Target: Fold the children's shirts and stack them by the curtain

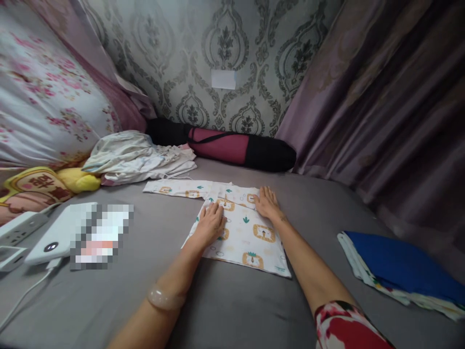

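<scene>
A small white garment [247, 237] printed with orange lions and green marks lies spread on the grey bed sheet [232, 300]. One sleeve of it stretches out to the left. My left hand [211, 222] lies flat on its left part, fingers stretched out. My right hand [267, 203] rests flat on its upper right edge, fingers together and extended. A pale bangle sits on my left wrist. Neither hand holds anything.
A heap of white clothes [138, 157] lies at the back left beside a floral pillow [43, 102]. A maroon and black bolster [240, 145] lies against the wall. Folded blue cloth [403, 266] is at the right. A white power bank [54, 242] and power strip [22, 228] sit left.
</scene>
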Tool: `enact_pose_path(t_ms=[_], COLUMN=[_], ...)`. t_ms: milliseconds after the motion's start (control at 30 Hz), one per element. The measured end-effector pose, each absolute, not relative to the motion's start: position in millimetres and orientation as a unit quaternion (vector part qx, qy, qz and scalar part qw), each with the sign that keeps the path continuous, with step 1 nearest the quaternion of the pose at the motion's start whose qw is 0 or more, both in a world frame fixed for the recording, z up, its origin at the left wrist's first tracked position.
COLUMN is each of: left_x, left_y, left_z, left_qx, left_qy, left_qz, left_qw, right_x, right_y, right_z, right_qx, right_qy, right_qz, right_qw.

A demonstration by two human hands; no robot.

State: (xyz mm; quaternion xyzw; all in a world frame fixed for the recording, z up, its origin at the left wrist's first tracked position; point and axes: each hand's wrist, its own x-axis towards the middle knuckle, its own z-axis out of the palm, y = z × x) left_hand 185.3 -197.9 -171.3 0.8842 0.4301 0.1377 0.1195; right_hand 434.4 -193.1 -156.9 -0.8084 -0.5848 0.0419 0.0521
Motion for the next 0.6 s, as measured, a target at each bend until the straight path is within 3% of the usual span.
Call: enact_pose_path(t_ms=[400, 600], left_x=[187, 186], left_y=[-200, -198], left_z=[-163, -166], left_qx=[0.859, 0.854], left_qy=[0.486, 0.484], left_qz=[0.107, 0.154], left_qw=[0.119, 0.118], right_x=[398, 381], right_y=[-191, -180], right_z=[-162, -151], right_qx=[-0.798, -0.802], right_qy=[-0.595, -0.59], right_qz=[0.087, 0.081], right_qw=[0.032, 0.038])
